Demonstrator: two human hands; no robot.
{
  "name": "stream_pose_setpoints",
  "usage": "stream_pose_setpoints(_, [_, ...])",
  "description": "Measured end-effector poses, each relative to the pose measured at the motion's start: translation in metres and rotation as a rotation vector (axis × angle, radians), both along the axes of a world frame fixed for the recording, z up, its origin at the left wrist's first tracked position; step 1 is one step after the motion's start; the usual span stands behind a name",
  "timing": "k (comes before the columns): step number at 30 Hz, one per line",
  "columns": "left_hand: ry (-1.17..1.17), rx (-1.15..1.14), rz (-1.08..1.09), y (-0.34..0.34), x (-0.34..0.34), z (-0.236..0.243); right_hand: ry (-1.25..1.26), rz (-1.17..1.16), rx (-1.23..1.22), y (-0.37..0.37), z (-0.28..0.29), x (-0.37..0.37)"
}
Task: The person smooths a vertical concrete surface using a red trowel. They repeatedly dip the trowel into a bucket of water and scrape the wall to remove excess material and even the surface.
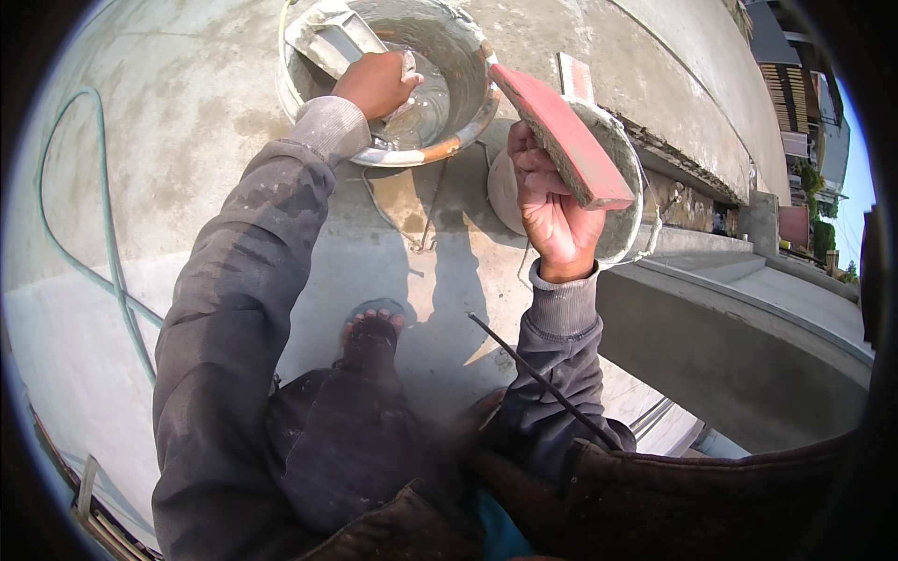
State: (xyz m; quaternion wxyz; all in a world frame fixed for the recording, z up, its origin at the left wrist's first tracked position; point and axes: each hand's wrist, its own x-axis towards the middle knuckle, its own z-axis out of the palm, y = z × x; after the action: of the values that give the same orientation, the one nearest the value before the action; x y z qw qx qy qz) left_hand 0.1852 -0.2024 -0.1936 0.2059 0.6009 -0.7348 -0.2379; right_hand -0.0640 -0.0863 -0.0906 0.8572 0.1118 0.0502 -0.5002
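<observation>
I see the right hand (559,217) with fingers gripping the pink float (572,140), long axis eleven to five o'clock; the bucket (440,150) sits at ten. The left hand (377,86), nearer the bucket, has curled fingers; I cannot tell what they pinch.

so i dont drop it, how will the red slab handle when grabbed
The slab is probably stiff, since it shows no sag. It may be light: the right hand alone holds it. Grey residue could make it slippery.

Red rect. slab (572,138), tilted, w/ grey smears
</observation>
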Motion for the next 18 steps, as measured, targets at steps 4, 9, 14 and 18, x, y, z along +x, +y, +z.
stream_pose_setpoints(4, [0.033,-0.009,0.139,0.019,-0.002,0.051,0.591,-0.128,-0.21,0.005,-0.008,-0.017])
stream_pose_setpoints(9, [0.855,-0.231,0.205,0.062,0.021,0.116,1.199,-0.239,-0.562,-0.009,0.005,-0.001])
stream_pose_setpoints(14, [0.914,-0.544,0.202,0.086,0.016,0.156,1.19,-0.297,-0.608,-0.022,0.006,0.017])
stream_pose_setpoints(18, [1.077,-0.238,0.103,0.079,0.018,0.148,1.226,-0.321,-0.691,-0.033,0.007,0.018])
